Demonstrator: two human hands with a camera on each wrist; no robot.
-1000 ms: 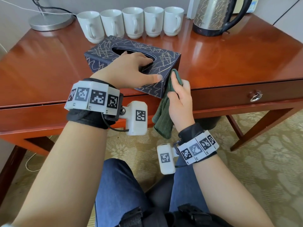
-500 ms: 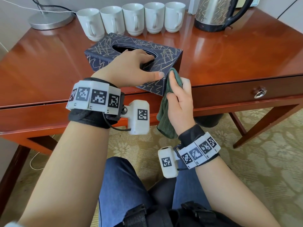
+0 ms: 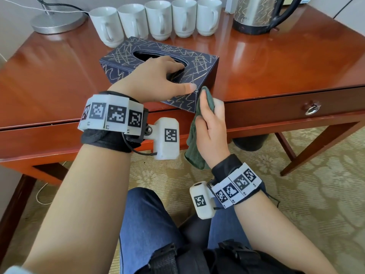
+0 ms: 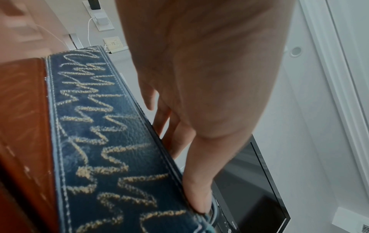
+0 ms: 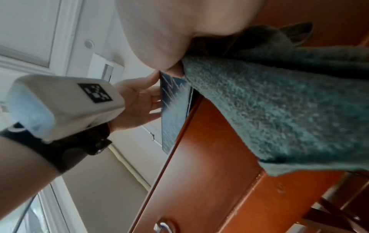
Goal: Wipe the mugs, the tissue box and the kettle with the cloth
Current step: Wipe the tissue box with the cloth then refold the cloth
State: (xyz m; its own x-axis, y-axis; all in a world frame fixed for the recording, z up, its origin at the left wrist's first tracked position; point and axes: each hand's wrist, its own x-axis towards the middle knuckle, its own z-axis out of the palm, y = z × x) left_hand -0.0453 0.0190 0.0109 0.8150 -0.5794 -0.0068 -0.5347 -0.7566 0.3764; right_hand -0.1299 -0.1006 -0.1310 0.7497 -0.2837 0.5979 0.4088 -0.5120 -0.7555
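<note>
Left hand [image 3: 156, 80] on tissue box [image 3: 199, 66], right hand [image 3: 212, 131] gripping cloth [image 3: 194, 147]; no legible writing.

Small "L2" and "L3" marks under the left wrist band [image 3: 110, 114] tag squares

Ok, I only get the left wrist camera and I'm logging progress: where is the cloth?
Observer: The right hand presses the green cloth against the near right corner of the tissue box.
Operator: What are the left fingers doing? I mostly see the thumb.
Observer: The left hand grips the box from above, fingers hooked into its top opening.
Operator: And the other things?
Observer: Five white mugs stand in a row at the back of the desk, with the kettle to their right.
</note>
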